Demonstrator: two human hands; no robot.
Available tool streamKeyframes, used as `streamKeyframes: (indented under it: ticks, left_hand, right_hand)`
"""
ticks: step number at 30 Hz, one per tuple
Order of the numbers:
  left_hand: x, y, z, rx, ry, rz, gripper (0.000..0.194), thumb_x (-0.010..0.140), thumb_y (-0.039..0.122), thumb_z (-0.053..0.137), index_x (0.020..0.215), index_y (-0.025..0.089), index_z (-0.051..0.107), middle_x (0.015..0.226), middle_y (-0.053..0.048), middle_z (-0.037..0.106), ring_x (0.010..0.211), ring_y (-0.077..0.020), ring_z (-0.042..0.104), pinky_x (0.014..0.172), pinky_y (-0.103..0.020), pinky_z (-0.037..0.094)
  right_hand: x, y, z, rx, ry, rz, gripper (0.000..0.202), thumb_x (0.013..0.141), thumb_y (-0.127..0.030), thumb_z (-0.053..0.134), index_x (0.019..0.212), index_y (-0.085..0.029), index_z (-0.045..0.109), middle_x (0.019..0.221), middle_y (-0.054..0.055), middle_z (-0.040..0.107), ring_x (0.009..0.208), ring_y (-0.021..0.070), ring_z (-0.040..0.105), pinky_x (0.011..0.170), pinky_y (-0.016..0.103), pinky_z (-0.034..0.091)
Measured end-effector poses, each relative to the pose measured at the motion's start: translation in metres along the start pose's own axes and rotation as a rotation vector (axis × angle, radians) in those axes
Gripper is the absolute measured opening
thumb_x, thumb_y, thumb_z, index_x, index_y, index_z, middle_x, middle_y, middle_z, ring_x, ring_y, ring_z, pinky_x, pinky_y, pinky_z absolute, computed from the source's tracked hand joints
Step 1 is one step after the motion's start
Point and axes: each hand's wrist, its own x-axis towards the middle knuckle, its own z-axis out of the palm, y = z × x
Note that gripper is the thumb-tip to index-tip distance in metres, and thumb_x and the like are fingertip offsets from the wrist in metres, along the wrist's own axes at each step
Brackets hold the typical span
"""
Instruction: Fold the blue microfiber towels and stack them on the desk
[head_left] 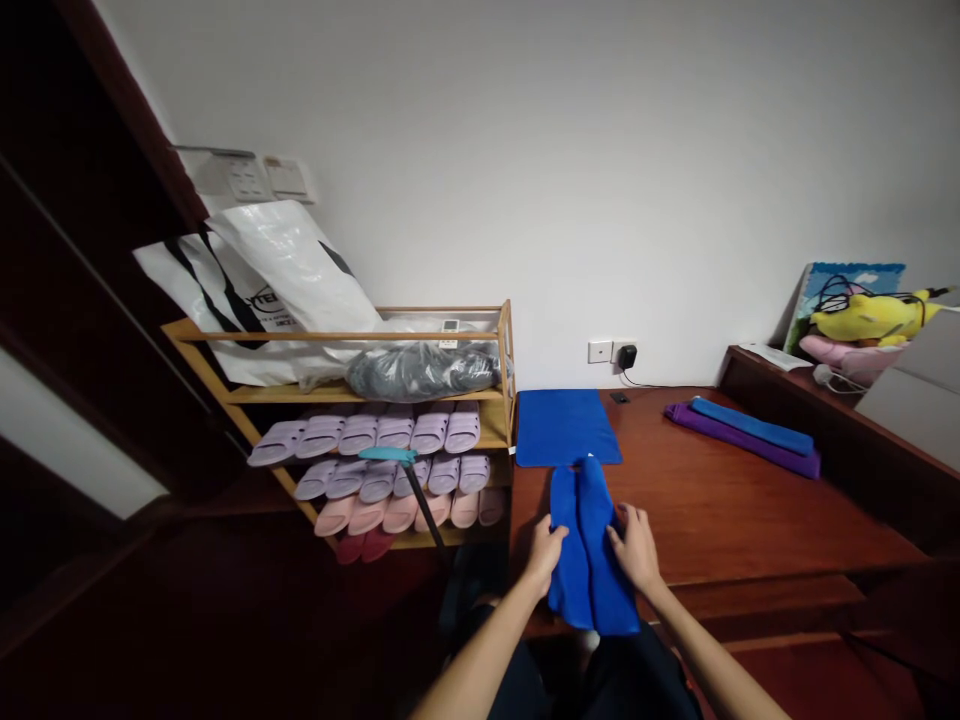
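A blue cloth (574, 560) lies at the desk's front left edge, its two long sides folded in toward a middle seam, its near end hanging over the edge. My left hand (547, 550) grips its left side, thumb on top. On the right side, my right hand (634, 548) holds the cloth's edge between thumb and fingers. Just beyond is a second blue cloth (566, 428), spread flat near the wall. Farther right on the desk, a folded blue cloth (752, 425) rests on a folded purple cloth (742, 440).
Left of the reddish-brown desk (697, 520) stands a wooden shoe rack (322, 394) with slippers and white bags (292, 270). A black plug (627, 356) sits in the wall socket. A yellow plush toy (870, 318) lies on the raised ledge at right.
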Motion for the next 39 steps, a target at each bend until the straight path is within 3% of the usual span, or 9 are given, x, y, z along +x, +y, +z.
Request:
streamKeyframes:
  ticks: [4, 9, 15, 18, 23, 26, 29, 34, 39]
  left_hand:
    - [-0.001, -0.006, 0.006, 0.095, 0.056, -0.001, 0.037, 0.087, 0.034, 0.046, 0.115, 0.015, 0.061, 0.111, -0.012, 0.068, 0.105, -0.0241, 0.061, 0.088, -0.033, 0.046]
    - [0.001, -0.009, -0.004, 0.283, 0.128, -0.016, 0.044, 0.093, 0.036, 0.034, 0.12, 0.011, 0.058, 0.123, -0.015, 0.061, 0.117, -0.0242, 0.055, 0.096, -0.034, 0.042]
    - [-0.014, -0.009, -0.051, 0.556, 0.165, -0.019, 0.033, 0.091, 0.026, 0.042, 0.113, 0.014, 0.063, 0.108, -0.017, 0.067, 0.108, -0.0307, 0.059, 0.095, -0.044, 0.041]
    - [-0.026, -0.004, -0.055, 0.743, 0.192, 0.053, 0.042, 0.084, 0.015, 0.049, 0.126, 0.015, 0.055, 0.119, -0.016, 0.062, 0.117, -0.0324, 0.053, 0.099, -0.047, 0.037]
    - [-0.027, -0.001, -0.014, 1.021, 0.079, 0.444, 0.065, 0.084, 0.013, 0.043, 0.146, 0.017, 0.025, 0.153, -0.008, 0.024, 0.14, -0.0252, 0.02, 0.11, -0.042, 0.026]
    - [-0.019, -0.013, 0.007, 1.0, 0.004, 0.461, 0.059, 0.09, 0.024, 0.035, 0.147, 0.018, 0.022, 0.154, -0.006, 0.02, 0.142, -0.0243, 0.014, 0.112, -0.047, 0.02]
    - [-0.012, -0.027, 0.008, 0.987, -0.003, 0.444, 0.057, 0.092, 0.039, 0.034, 0.146, 0.023, 0.025, 0.154, -0.005, 0.022, 0.141, -0.0262, 0.015, 0.113, -0.053, 0.014]
    - [-0.008, -0.034, -0.006, 0.961, 0.009, 0.478, 0.06, 0.091, 0.053, 0.034, 0.146, 0.029, 0.026, 0.154, -0.003, 0.021, 0.141, -0.0276, 0.015, 0.112, -0.056, 0.013]
    - [-0.008, -0.032, -0.008, 0.94, 0.01, 0.502, 0.057, 0.093, 0.054, 0.031, 0.144, 0.029, 0.031, 0.153, -0.004, 0.025, 0.141, -0.0269, 0.017, 0.111, -0.057, 0.014]
  right_hand:
    - [-0.014, -0.012, 0.008, -0.437, -0.016, -0.202, 0.037, 0.086, -0.04, 0.041, 0.116, -0.02, 0.051, 0.112, 0.013, 0.054, 0.103, 0.0281, 0.052, 0.089, 0.041, 0.04]
    - [-0.017, -0.008, 0.018, -0.825, -0.096, -0.256, 0.054, 0.076, -0.02, 0.049, 0.129, -0.016, 0.043, 0.119, 0.015, 0.053, 0.109, 0.0313, 0.048, 0.085, 0.041, 0.041]
    - [0.01, 0.027, -0.037, -0.719, -0.066, -0.103, 0.055, 0.075, -0.011, 0.043, 0.13, -0.014, 0.037, 0.11, 0.012, 0.06, 0.094, 0.0216, 0.059, 0.075, 0.029, 0.043]
    - [0.013, 0.028, -0.05, -0.759, 0.021, -0.136, 0.053, 0.076, -0.009, 0.039, 0.13, -0.01, 0.039, 0.116, 0.018, 0.056, 0.101, 0.0263, 0.057, 0.081, 0.036, 0.043]
    - [-0.001, 0.011, -0.004, -0.583, 0.008, -0.467, 0.048, 0.087, -0.018, 0.034, 0.134, -0.017, 0.04, 0.135, 0.013, 0.048, 0.124, 0.0236, 0.045, 0.1, 0.04, 0.039]
    - [-0.009, 0.014, 0.032, -0.508, -0.109, -0.449, 0.048, 0.093, -0.031, 0.032, 0.139, -0.017, 0.036, 0.139, 0.01, 0.046, 0.128, 0.0197, 0.043, 0.103, 0.036, 0.039]
    - [-0.012, 0.029, 0.038, -0.633, -0.108, -0.426, 0.053, 0.094, -0.046, 0.033, 0.137, -0.017, 0.042, 0.142, 0.012, 0.043, 0.132, 0.0244, 0.037, 0.103, 0.042, 0.037]
    - [0.001, 0.063, -0.02, -0.901, -0.077, -0.42, 0.05, 0.093, -0.045, 0.035, 0.132, -0.018, 0.049, 0.143, 0.013, 0.04, 0.134, 0.0277, 0.033, 0.105, 0.05, 0.028]
    - [0.02, 0.093, -0.098, -1.087, -0.064, -0.162, 0.046, 0.089, -0.035, 0.034, 0.131, -0.023, 0.049, 0.146, 0.012, 0.037, 0.134, 0.0265, 0.031, 0.097, 0.056, 0.034]
